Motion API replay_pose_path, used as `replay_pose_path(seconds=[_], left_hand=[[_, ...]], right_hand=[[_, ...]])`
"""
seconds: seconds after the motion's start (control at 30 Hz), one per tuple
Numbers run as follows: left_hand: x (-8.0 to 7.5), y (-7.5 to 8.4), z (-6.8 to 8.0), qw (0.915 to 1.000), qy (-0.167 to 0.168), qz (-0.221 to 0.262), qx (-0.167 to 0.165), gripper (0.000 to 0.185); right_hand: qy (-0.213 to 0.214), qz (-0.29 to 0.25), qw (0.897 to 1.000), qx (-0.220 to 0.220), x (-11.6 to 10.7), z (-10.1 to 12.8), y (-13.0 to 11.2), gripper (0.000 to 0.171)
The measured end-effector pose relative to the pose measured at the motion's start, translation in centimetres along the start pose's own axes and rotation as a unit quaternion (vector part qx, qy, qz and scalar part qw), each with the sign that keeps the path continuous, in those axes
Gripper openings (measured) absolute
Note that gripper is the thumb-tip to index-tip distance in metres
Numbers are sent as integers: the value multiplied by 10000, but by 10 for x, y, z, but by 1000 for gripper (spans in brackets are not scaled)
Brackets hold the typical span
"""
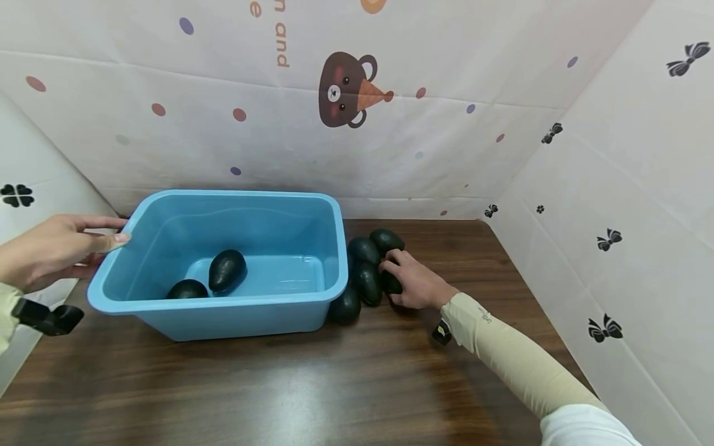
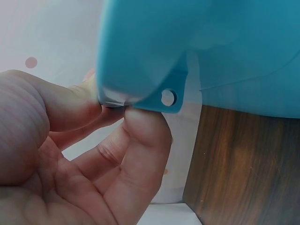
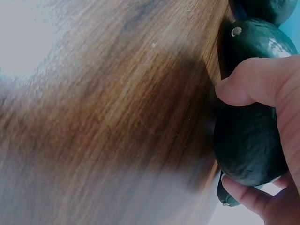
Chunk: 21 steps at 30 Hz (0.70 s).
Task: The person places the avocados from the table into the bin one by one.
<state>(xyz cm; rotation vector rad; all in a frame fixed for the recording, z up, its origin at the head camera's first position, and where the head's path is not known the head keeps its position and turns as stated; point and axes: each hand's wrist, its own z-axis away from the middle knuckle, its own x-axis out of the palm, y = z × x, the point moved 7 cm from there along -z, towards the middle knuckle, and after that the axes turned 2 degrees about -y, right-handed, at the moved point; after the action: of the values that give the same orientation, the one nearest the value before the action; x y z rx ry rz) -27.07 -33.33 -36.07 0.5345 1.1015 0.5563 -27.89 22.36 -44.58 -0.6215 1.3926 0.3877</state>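
A light blue plastic bin stands on the table, with two dark green avocados inside, one near the middle and one partly hidden by the front rim. My left hand pinches the bin's left rim between thumb and fingers; the left wrist view shows the rim closely. To the right of the bin, my right hand holds an avocado, thumb on one side and fingers on the other. Beside it several more avocados lie clustered against the bin's right side.
Dark wood-grain table spreads in front of the bin. A white printed sheet hangs behind the table, and more sheeting with black bows rises along the right side.
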Motion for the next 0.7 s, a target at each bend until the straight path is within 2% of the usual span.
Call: replay_pose_path(seconds=[0.43,0.7], left_hand=[[0,0,-2,10000,-42,49,8,78],[0,-1,-1,10000,33,37,17,79]], right_hand=[[101,2,9999,-120,-7,3,0,49],[21,-84,10000,-41,-13,3,0,49]])
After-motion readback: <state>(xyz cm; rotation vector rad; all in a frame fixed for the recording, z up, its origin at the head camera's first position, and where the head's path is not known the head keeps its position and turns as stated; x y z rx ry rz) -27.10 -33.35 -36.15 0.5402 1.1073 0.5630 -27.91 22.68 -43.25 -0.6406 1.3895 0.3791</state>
